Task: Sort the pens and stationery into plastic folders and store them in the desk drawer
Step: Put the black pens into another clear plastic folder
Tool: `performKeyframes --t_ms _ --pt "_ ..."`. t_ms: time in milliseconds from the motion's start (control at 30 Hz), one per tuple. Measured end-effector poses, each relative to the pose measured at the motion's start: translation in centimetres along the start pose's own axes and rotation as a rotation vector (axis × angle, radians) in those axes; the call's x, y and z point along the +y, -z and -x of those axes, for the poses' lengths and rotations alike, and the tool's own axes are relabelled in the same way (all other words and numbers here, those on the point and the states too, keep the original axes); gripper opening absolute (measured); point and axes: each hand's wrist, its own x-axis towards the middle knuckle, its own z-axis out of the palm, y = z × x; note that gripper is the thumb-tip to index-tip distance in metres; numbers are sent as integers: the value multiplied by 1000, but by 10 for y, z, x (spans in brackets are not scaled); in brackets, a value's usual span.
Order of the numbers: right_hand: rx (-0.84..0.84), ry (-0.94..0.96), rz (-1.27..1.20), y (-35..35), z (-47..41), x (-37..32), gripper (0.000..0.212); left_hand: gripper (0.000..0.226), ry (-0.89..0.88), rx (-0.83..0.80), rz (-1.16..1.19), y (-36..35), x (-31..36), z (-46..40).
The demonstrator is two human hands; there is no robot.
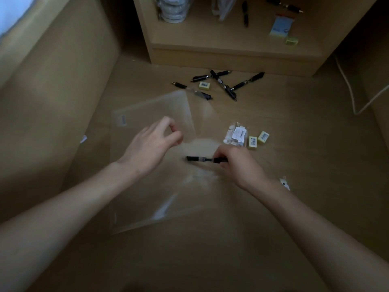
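The left hand (155, 142) is hovering over the clear plastic folder (147, 197) lying mid wooden surface (315, 154), fingers curled; whether they are pinching its sheet, I cannot tell. The right hand (235, 163) is gripping a black pen (200, 159) by its end above the folder's right edge.

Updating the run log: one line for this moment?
right hand: holds pen at folder | left hand: pinches folder | loose pens: several

A study nook: wooden desk (284, 218), shelf unit (210, 52), scattered pens (224, 84).
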Motion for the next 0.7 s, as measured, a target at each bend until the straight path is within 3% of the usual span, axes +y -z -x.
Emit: performKeyframes --t_ms 167,400,533,700 --pt "-181 134 -197 -19 -9 -12 22 23 -42 70 1 5 5 -1" --pt "-249 173 -275 -47 -14 -19 25 21 -55 76 27 0 3 2" --pt "-183 146 -343 -42 -14 -12 26 20 -53 79 46 -1 -1 2" --pt "59 -20 -425 -8 -21 4 23 17 -27 83 80 -3 -11 -1"
